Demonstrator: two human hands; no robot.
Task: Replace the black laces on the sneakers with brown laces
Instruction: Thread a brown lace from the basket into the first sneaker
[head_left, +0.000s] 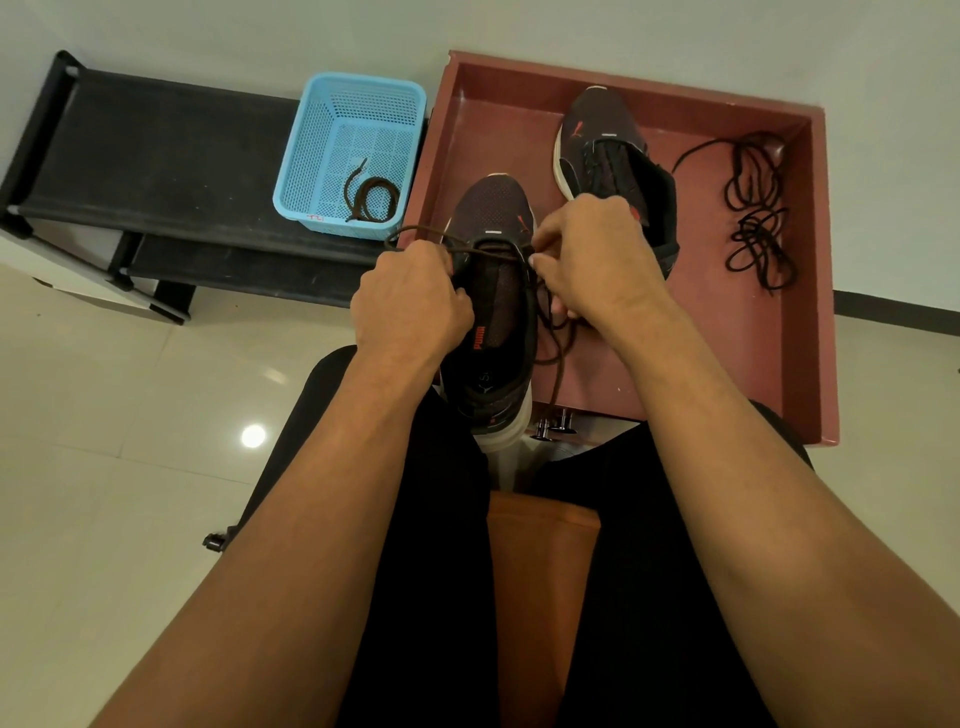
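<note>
Brown lace (493, 251) pinched taut between left hand (410, 301) and right hand (597, 260) (across the sneaker (493, 213)).

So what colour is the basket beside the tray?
Light blue; the basket shows best in the head view.

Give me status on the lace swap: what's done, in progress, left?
Done: black laces lie loose in the red tray. In hand: left hand and right hand hold a brown lace across the near sneaker, near its upper eyelets. Left: finishing that one, then the far sneaker; the second brown lace sits coiled in the blue basket.
</note>
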